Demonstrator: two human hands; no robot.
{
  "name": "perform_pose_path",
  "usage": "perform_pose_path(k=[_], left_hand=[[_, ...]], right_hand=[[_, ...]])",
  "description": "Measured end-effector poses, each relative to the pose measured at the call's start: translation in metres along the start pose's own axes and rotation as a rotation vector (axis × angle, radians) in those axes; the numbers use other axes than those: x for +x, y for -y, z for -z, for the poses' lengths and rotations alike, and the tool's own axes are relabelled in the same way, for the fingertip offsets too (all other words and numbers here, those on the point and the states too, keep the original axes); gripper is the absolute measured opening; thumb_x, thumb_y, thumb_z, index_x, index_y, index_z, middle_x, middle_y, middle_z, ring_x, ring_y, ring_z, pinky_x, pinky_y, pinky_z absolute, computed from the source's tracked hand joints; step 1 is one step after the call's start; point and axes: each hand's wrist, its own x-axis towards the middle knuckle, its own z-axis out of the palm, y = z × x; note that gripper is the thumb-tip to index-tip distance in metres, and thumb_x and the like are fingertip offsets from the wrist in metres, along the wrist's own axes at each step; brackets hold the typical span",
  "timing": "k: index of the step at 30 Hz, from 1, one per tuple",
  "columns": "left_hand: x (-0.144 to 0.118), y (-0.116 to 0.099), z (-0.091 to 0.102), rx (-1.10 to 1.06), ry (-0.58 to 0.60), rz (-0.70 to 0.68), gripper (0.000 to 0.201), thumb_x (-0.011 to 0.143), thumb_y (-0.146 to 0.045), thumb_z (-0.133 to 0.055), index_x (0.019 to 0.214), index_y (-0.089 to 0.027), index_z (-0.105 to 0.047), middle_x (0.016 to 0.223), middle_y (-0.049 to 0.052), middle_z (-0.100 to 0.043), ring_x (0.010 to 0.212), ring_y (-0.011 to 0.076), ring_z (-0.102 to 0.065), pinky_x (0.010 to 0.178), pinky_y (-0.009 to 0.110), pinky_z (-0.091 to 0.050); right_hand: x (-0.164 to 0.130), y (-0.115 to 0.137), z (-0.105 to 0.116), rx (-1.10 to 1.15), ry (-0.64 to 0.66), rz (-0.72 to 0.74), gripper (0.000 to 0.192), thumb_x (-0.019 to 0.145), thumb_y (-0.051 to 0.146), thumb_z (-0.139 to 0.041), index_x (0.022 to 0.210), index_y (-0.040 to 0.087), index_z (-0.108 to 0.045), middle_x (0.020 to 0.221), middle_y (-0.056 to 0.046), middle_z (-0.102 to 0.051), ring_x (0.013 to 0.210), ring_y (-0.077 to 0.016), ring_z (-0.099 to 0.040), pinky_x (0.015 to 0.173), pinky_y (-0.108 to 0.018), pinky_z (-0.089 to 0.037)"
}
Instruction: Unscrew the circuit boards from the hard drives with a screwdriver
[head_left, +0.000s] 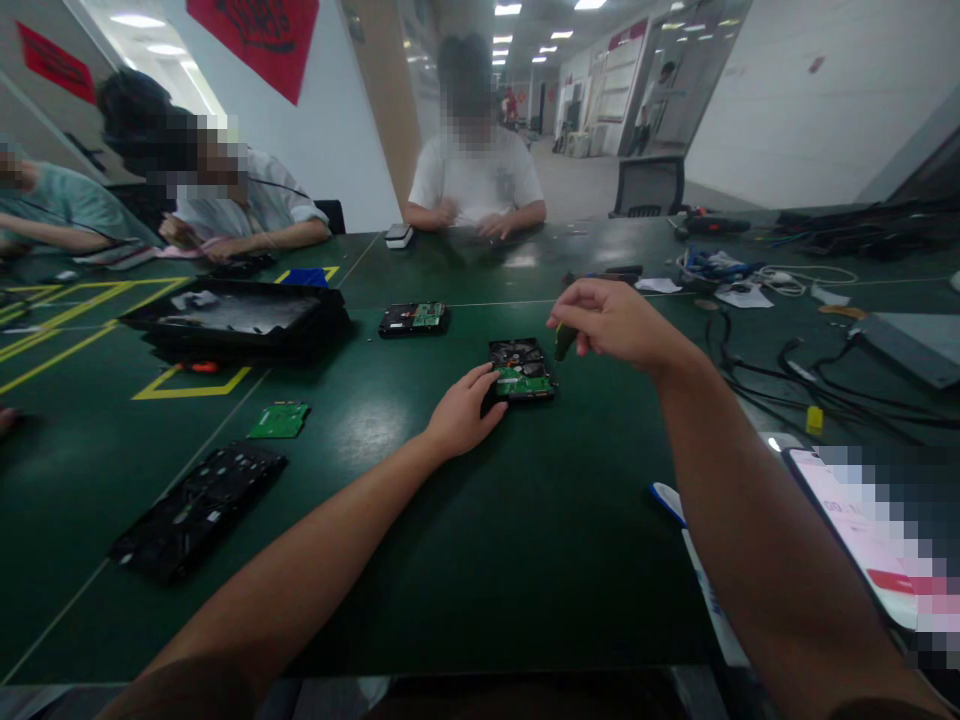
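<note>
On the green table (600, 480): I see from the head camera a hard drive (523, 384) lying flat near the middle, its green circuit board side up, between my two hands.
Left hand (466, 412): set at the drive's left side — fingers slightly parted, fingertips on its edge, thumb near the closest corner. Whether they grip or merely rest, I cannot tell.
Right hand (619, 322): raised just beyond the drive's right side, fingers drawn narrow around the handle of a screwdriver (563, 343).
Screwdriver: dark handle with yellow marks, tilted, low end toward the drive's right edge. The tip is too small for me to judge contact.
Second drive (414, 319): flat, farther off and to the left, board visible.
Loose board (277, 421): green, left of my left hand, near a black casing (199, 510) that lies closer to me.
Black tray (247, 312): farther left, beside yellow tape marks (191, 394).
Right of the table: dark cables (795, 372), a yellow connector (814, 420), a grey metal box (911, 345) and a phone (855, 530) — its screen lit.
Far side: a person in a white shirt (476, 180) sits opposite, both hands at the table.
</note>
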Motion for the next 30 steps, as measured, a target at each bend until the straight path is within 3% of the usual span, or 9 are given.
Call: perform_pose_path(k=[3,6,11,16,21,26,30], left_hand=[[0.0000,-0.0002,0.0003,-0.001,0.000,0.005,0.057,0.099,-0.036,-0.063,0.151,-0.016,-0.053,0.162,0.016,-0.049,0.150,0.0312,-0.050,0.125,0.048,-0.044],[-0.0003,0.0006,0.0003,-0.003,-0.001,0.002,0.057,0.099,-0.037,-0.063,0.151,-0.018,-0.052,0.163,0.015,-0.049,0.150,0.0310,-0.050,0.126,0.049,-0.043],[-0.0006,0.0019,0.0002,-0.001,0.004,-0.003,0.057,0.099,-0.037,-0.062,0.151,-0.016,-0.052,0.163,0.016,-0.048,0.150,0.0313,-0.049,0.126,0.048,-0.042],[-0.0003,0.0022,0.0001,-0.004,0.004,0.002,0.057,0.099,-0.038,-0.062,0.151,-0.019,-0.052,0.164,0.014,-0.048,0.150,0.0315,-0.050,0.125,0.050,-0.044],[-0.0006,0.0018,-0.0001,-0.006,0.001,0.001,0.057,0.099,-0.037,-0.062,0.151,-0.019,-0.052,0.163,0.014,-0.048,0.150,0.0311,-0.050,0.126,0.049,-0.043],[-0.0003,0.0019,-0.0005,-0.006,-0.006,-0.006,0.056,0.098,-0.037,-0.063,0.150,-0.018,-0.053,0.163,0.015,-0.049,0.149,0.0309,-0.051,0.125,0.049,-0.044],[0.0002,0.0011,0.0005,-0.010,0.002,0.003,0.055,0.099,-0.037,-0.063,0.150,-0.020,-0.053,0.164,0.014,-0.048,0.150,0.0309,-0.050,0.125,0.050,-0.044]], right_hand=[[-0.0001,-0.0001,-0.0014,0.065,0.048,0.018,0.029,0.098,0.048,-0.071,0.093,0.020,-0.070,0.095,-0.008,-0.078,0.056,-0.0115,-0.062,0.047,-0.027,-0.048],[-0.0001,-0.0001,-0.0007,0.106,0.077,0.002,0.030,0.100,0.050,-0.068,0.099,0.020,-0.071,0.084,-0.006,-0.074,0.061,-0.0141,-0.066,0.054,-0.028,-0.053],[-0.0001,-0.0009,0.0033,0.006,0.011,0.045,0.021,0.096,0.042,-0.074,0.094,0.021,-0.074,0.077,-0.003,-0.070,0.061,-0.0127,-0.061,0.052,-0.026,-0.047],[0.0006,-0.0019,0.0029,-0.032,-0.061,-0.024,0.025,0.090,0.041,-0.081,0.083,0.020,-0.069,0.069,-0.003,-0.069,0.056,-0.0129,-0.058,0.049,-0.028,-0.044],[0.0004,-0.0004,-0.0004,0.080,-0.001,-0.005,0.025,0.098,0.045,-0.072,0.095,0.020,-0.069,0.091,-0.006,-0.076,0.056,-0.0116,-0.062,0.049,-0.028,-0.048],[-0.0011,0.0032,0.0007,0.097,0.060,-0.008,0.024,0.101,0.043,-0.067,0.101,0.020,-0.073,0.080,-0.004,-0.073,0.061,-0.0145,-0.065,0.054,-0.028,-0.053],[-0.0002,0.0007,0.0034,0.006,-0.024,0.008,0.024,0.093,0.042,-0.078,0.084,0.020,-0.072,0.074,-0.004,-0.070,0.061,-0.0142,-0.060,0.051,-0.028,-0.044]])
